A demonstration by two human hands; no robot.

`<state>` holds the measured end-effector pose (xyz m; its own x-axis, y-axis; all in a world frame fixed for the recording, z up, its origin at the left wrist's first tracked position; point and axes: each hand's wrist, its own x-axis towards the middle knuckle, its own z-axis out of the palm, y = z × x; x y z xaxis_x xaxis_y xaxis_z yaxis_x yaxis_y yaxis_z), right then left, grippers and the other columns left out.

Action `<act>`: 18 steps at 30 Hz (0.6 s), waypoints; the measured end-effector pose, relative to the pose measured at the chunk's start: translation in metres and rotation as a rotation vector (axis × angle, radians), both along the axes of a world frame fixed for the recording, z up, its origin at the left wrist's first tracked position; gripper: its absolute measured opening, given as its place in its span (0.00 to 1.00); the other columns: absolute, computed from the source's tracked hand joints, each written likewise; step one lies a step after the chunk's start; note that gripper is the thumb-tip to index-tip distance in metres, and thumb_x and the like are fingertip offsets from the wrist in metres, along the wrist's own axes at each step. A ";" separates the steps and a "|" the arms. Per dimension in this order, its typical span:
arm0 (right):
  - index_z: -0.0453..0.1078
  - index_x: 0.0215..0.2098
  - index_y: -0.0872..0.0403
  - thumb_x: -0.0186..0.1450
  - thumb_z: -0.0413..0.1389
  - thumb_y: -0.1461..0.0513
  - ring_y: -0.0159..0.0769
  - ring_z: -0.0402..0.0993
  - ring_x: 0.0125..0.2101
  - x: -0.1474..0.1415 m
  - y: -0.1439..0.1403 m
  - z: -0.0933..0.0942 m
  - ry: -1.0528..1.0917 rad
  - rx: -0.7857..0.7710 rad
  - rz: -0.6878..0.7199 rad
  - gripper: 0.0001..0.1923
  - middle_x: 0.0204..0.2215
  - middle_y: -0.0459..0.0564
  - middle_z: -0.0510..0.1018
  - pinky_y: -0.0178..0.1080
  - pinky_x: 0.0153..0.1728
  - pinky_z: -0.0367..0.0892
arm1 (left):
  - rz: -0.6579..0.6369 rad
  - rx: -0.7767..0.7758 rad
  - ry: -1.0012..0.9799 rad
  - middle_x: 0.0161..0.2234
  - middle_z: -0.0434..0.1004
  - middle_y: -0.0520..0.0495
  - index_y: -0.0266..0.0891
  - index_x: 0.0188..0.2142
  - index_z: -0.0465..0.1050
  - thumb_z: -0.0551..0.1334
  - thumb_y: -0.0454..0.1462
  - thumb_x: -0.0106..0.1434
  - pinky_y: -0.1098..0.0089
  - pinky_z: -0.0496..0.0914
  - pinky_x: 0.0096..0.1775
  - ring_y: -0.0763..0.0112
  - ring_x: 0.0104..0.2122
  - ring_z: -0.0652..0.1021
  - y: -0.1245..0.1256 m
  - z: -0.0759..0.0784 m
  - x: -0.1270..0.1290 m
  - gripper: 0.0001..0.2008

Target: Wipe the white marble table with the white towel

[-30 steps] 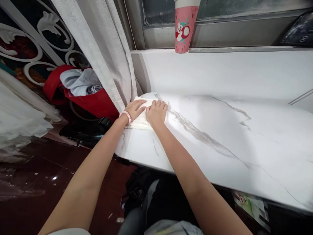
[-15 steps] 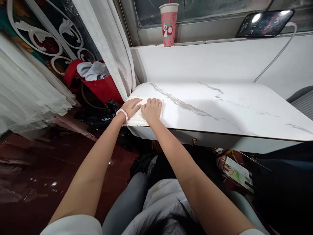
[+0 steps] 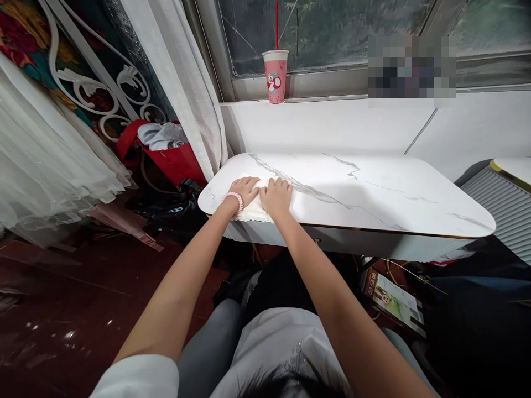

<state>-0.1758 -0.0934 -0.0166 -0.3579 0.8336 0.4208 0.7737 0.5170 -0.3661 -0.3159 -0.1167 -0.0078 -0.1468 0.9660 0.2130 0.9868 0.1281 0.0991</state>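
A white, textured cloth [image 3: 254, 211] lies on the left part of a white marble-patterned tabletop [image 3: 373, 193], reaching its front edge. My left hand [image 3: 244, 190], with a pink beaded bracelet at the wrist, rests flat on the cloth, fingers stretched toward the right. Close beside it, my right hand [image 3: 277, 194] presses palm down on the cloth's right part, its fingers pointing forward and lying flat. The two hands nearly touch, and they cover much of the cloth.
A pink paper cup [image 3: 275, 77] with a red straw stands on the window ledge, near a blurred-out patch. To the left are a white curtain [image 3: 182, 83] and a red bag [image 3: 178, 166] holding grey fabric. A box [image 3: 396, 301] lies under the table at right.
Both hands and the cloth have slid right along the tabletop, away from its left end, which now shows bare. The view has also shifted, showing more of the window and the table's right end.
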 end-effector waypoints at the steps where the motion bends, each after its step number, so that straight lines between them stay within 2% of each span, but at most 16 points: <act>1: 0.71 0.51 0.61 0.70 0.45 0.61 0.54 0.66 0.52 0.006 0.005 -0.002 0.004 0.010 -0.018 0.19 0.50 0.66 0.75 0.51 0.53 0.56 | -0.012 -0.010 -0.002 0.63 0.69 0.42 0.43 0.61 0.66 0.49 0.43 0.68 0.55 0.59 0.64 0.57 0.62 0.68 0.005 0.001 0.007 0.24; 4: 0.71 0.51 0.62 0.70 0.44 0.61 0.54 0.66 0.50 0.021 0.017 -0.005 0.007 0.033 -0.062 0.19 0.49 0.66 0.75 0.50 0.52 0.56 | -0.037 -0.035 -0.030 0.63 0.68 0.44 0.42 0.62 0.65 0.48 0.43 0.69 0.57 0.56 0.65 0.59 0.64 0.66 0.020 0.003 0.025 0.25; 7: 0.71 0.49 0.61 0.70 0.44 0.62 0.53 0.66 0.48 0.025 0.029 -0.006 -0.005 0.032 -0.080 0.18 0.48 0.66 0.74 0.50 0.50 0.56 | -0.054 -0.031 -0.068 0.63 0.68 0.44 0.43 0.62 0.65 0.49 0.45 0.69 0.57 0.56 0.65 0.59 0.64 0.66 0.032 0.004 0.030 0.25; 13: 0.70 0.47 0.59 0.69 0.44 0.62 0.52 0.65 0.48 0.014 0.066 -0.006 -0.033 0.005 -0.079 0.16 0.46 0.63 0.74 0.50 0.50 0.55 | -0.038 -0.014 -0.129 0.63 0.69 0.47 0.46 0.61 0.66 0.50 0.46 0.68 0.56 0.56 0.66 0.58 0.63 0.66 0.061 0.002 0.020 0.24; 18: 0.70 0.46 0.58 0.68 0.45 0.62 0.52 0.65 0.47 0.003 0.108 -0.005 -0.059 0.010 -0.063 0.15 0.46 0.62 0.74 0.49 0.49 0.56 | -0.017 0.002 -0.177 0.62 0.69 0.46 0.45 0.60 0.67 0.51 0.46 0.68 0.55 0.55 0.66 0.58 0.64 0.66 0.099 0.001 0.009 0.24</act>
